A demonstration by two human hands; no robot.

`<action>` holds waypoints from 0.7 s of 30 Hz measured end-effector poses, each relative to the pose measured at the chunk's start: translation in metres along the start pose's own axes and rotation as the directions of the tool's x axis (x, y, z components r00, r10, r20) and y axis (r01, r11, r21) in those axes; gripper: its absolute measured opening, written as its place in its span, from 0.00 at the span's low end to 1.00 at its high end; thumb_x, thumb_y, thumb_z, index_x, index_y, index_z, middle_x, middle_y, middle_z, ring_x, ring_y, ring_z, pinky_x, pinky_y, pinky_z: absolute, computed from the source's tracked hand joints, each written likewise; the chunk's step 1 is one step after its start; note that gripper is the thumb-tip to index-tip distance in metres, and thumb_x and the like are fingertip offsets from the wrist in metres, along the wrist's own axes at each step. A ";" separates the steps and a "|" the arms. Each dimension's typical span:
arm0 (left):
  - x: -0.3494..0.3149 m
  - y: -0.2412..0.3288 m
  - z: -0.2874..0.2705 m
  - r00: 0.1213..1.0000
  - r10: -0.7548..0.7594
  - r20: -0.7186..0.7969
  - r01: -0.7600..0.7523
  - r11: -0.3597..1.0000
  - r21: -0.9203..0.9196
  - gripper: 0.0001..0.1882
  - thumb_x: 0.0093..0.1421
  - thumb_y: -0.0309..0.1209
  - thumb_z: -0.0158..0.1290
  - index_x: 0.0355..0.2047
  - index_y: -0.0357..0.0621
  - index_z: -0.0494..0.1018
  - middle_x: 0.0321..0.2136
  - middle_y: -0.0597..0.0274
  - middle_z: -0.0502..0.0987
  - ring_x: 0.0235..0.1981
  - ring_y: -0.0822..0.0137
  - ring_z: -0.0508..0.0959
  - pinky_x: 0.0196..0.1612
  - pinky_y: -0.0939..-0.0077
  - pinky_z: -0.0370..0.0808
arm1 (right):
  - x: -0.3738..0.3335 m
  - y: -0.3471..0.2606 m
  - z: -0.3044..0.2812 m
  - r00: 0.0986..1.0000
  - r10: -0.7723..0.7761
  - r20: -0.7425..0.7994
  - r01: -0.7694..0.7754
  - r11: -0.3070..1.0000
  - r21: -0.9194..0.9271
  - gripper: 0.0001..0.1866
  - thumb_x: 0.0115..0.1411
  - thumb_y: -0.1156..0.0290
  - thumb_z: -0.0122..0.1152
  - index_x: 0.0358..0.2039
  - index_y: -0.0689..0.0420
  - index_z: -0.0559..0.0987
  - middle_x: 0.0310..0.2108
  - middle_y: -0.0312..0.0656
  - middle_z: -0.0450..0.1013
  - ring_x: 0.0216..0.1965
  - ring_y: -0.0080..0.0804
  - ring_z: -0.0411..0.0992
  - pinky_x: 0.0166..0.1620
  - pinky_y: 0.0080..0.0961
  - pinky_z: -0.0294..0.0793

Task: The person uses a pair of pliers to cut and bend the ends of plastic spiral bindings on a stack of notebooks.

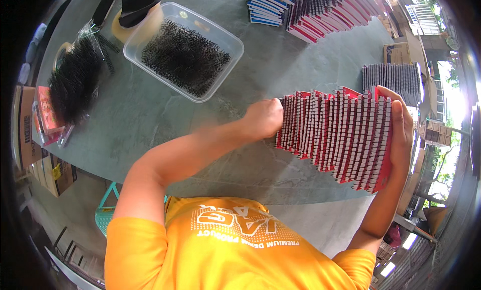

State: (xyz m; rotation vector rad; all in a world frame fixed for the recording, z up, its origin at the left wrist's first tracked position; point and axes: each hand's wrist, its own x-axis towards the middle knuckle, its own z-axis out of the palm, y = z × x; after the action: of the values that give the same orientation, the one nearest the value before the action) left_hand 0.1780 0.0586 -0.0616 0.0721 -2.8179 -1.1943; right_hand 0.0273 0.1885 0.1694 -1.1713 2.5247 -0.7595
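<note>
A long row of red-covered wire-bound notebooks (333, 134) stands on the table in front of me, spines with white and dark wire loops facing up and toward me. At its left end my left hand (265, 118) is closed in a fist, knuckles against the end notebook. What its fingers hold is hidden. My right hand (401, 127) is wrapped round the right end of the row, palm and fingers pressed to the outermost red cover. The row leans and fans out toward the right.
A clear plastic tub (235, 52) of black binding coils stands behind, left of the row. Further left are a tape roll (120, 27), bagged black coils (75, 82) and an orange packet (47, 109). Notebook stacks (330, 14) lie at the back; another stack (391, 82) stands right.
</note>
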 end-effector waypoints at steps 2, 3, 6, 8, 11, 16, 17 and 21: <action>0.004 -0.004 -0.003 0.969 -0.187 0.158 0.222 0.944 -0.245 0.17 0.59 0.37 0.39 0.31 0.31 0.67 0.23 0.48 0.73 0.24 0.55 0.78 0.28 0.61 0.74 | -0.001 -0.002 -0.002 1.000 0.004 0.001 -0.004 1.000 -0.015 0.33 0.61 0.41 0.37 0.44 0.60 0.75 0.35 0.38 0.71 0.34 0.21 0.68 0.41 0.19 0.66; 0.005 -0.013 -0.006 0.918 -0.260 0.299 0.369 0.836 -0.406 0.18 0.59 0.39 0.39 0.32 0.33 0.67 0.24 0.49 0.73 0.24 0.56 0.78 0.28 0.61 0.74 | -0.001 -0.003 0.000 1.000 -0.015 -0.012 0.015 1.000 -0.018 0.33 0.61 0.41 0.36 0.44 0.59 0.75 0.34 0.37 0.72 0.34 0.21 0.68 0.41 0.19 0.66; -0.002 -0.033 -0.019 0.737 -0.309 0.601 0.667 0.188 -0.721 0.19 0.60 0.43 0.39 0.34 0.38 0.67 0.26 0.54 0.73 0.24 0.59 0.78 0.26 0.64 0.74 | -0.002 -0.003 -0.002 1.000 -0.025 -0.007 0.025 0.999 -0.028 0.33 0.61 0.41 0.36 0.44 0.59 0.75 0.34 0.37 0.72 0.33 0.21 0.68 0.41 0.19 0.66; -0.003 -0.032 -0.022 0.740 -0.313 0.595 0.654 0.132 -0.744 0.18 0.62 0.44 0.37 0.34 0.41 0.66 0.26 0.56 0.73 0.25 0.60 0.78 0.26 0.66 0.74 | -0.002 -0.004 -0.001 1.000 -0.020 -0.009 0.019 1.000 -0.023 0.34 0.61 0.41 0.37 0.44 0.60 0.75 0.34 0.36 0.72 0.33 0.20 0.68 0.40 0.18 0.66; -0.001 -0.034 -0.021 0.740 -0.280 0.612 0.654 0.085 -0.752 0.18 0.62 0.44 0.36 0.34 0.41 0.66 0.27 0.54 0.74 0.26 0.59 0.79 0.27 0.66 0.74 | -0.002 -0.006 -0.001 1.000 -0.011 0.008 0.011 1.000 -0.011 0.34 0.61 0.40 0.37 0.45 0.60 0.74 0.34 0.36 0.72 0.34 0.20 0.68 0.40 0.18 0.66; -0.001 -0.036 -0.022 0.732 -0.211 0.648 0.653 -0.054 -0.755 0.18 0.63 0.43 0.36 0.35 0.41 0.67 0.28 0.52 0.74 0.27 0.57 0.79 0.27 0.66 0.74 | -0.002 -0.006 -0.001 1.000 -0.011 0.003 0.011 1.000 0.001 0.34 0.60 0.40 0.37 0.45 0.60 0.74 0.33 0.36 0.72 0.34 0.19 0.68 0.40 0.17 0.66; -0.001 -0.036 -0.022 0.734 -0.193 0.651 0.652 -0.070 -0.755 0.18 0.63 0.43 0.36 0.35 0.41 0.67 0.28 0.52 0.74 0.27 0.57 0.79 0.27 0.66 0.74 | -0.003 -0.007 0.000 1.000 -0.014 -0.002 0.014 1.000 0.010 0.35 0.60 0.40 0.37 0.45 0.60 0.74 0.33 0.36 0.72 0.34 0.19 0.68 0.40 0.17 0.66; 0.001 -0.040 -0.019 0.739 -0.131 0.661 0.642 -0.159 -0.750 0.18 0.63 0.42 0.36 0.36 0.40 0.67 0.27 0.51 0.74 0.27 0.57 0.79 0.27 0.64 0.74 | -0.002 -0.007 0.001 1.000 -0.017 -0.016 0.017 1.000 0.005 0.35 0.60 0.40 0.37 0.45 0.60 0.74 0.34 0.36 0.72 0.34 0.20 0.69 0.40 0.17 0.66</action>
State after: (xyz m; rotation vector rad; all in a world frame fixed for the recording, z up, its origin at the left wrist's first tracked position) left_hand 0.1795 0.0168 -0.0772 0.7560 -1.1329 -3.3807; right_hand 0.0337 0.1858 0.1725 -1.1907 2.5270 -0.7819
